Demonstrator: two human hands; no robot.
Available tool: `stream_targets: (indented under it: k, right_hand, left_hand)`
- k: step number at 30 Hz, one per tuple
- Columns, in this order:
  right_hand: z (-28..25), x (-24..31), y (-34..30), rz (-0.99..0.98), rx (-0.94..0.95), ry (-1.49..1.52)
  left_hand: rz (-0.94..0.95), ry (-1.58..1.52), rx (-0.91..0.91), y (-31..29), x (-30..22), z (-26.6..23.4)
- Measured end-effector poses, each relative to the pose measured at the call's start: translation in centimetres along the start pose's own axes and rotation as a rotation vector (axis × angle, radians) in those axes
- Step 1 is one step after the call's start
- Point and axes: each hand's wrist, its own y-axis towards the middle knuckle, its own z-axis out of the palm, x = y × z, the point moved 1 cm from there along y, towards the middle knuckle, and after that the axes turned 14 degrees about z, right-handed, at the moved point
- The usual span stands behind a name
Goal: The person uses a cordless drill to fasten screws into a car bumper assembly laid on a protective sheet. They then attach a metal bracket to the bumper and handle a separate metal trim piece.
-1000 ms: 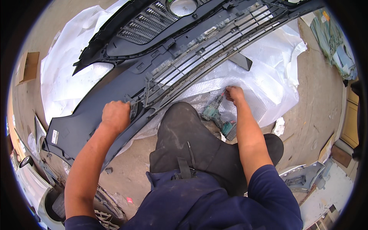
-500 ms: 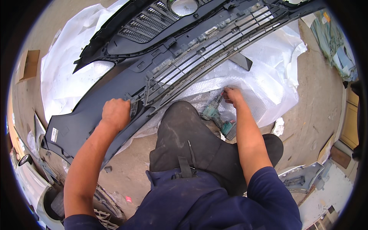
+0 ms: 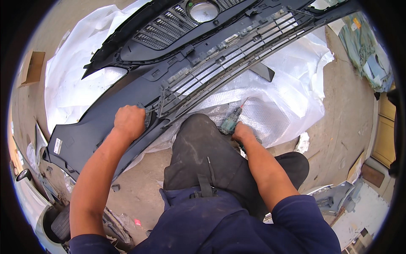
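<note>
A dark grey car bumper point(image 3: 99, 99) lies inside-up across the upper left, with slatted grille openings. My left hand point(image 3: 130, 121) is closed in a fist at its near edge, beside a dark bracket; the fingertips are hidden. In front of my knee is a green cordless drill point(image 3: 230, 120), its long thin bit pointing up and away to the right. Closed around the drill's grip is my right hand point(image 3: 244, 133), covering part of the handle; the drill's base shows only partly beyond my wrist.
White bubble wrap point(image 3: 292, 95) spreads under and beside the bumper. A cardboard box point(image 3: 32, 70) stands at far left, above a silver car body point(image 3: 31, 197). Crumpled greenish sheeting point(image 3: 363, 46) lies at upper right. Panels point(image 3: 359, 216) lie at lower right.
My right hand has left the tip of the drill's bit and moved down and left to take the drill by its grip. My left hand has stayed closed at the bumper's edge.
</note>
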Motion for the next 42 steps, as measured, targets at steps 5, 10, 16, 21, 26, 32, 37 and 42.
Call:
stream_targets:
  k: [5, 10, 16, 21, 26, 32, 37, 42]
  right_hand:
    - [0.3, -0.4, -0.1, -0.05, -0.045, -0.012]
    - [0.3, -1.2, -0.5, -0.067, -0.085, -0.008]
    - [-2.2, -2.0, -3.9, -0.091, -0.094, -0.033]
    - [-6.9, -3.4, -9.9, -0.168, -0.234, 0.028]
    - [-12.1, -4.3, -17.0, -0.266, -0.293, 0.298]
    - [-14.8, -4.8, -22.4, -0.517, -0.291, 0.65]
    - [-14.4, -2.2, -25.1, -0.794, -0.176, 0.951]
    - [-12.7, 1.3, -25.4, -0.789, 0.023, 1.296]
  left_hand:
    - [0.012, 0.005, -0.006, -0.3, -0.1, -0.4]
    - [0.034, 0.042, 0.017, 0.0, -0.4, -1.3]
    - [0.027, 0.042, 0.049, -0.5, -0.3, -1.5]
    - [0.022, 0.042, 0.111, -0.2, -0.9, -2.2]
    - [0.029, 0.032, 0.014, -0.6, -0.1, -0.5]
    - [0.043, 0.052, 0.078, 0.0, -0.8, -2.1]
    - [0.029, 0.041, 0.112, -0.2, -1.0, -2.4]
    - [0.019, 0.04, 0.096, -0.1, -0.9, -2.4]
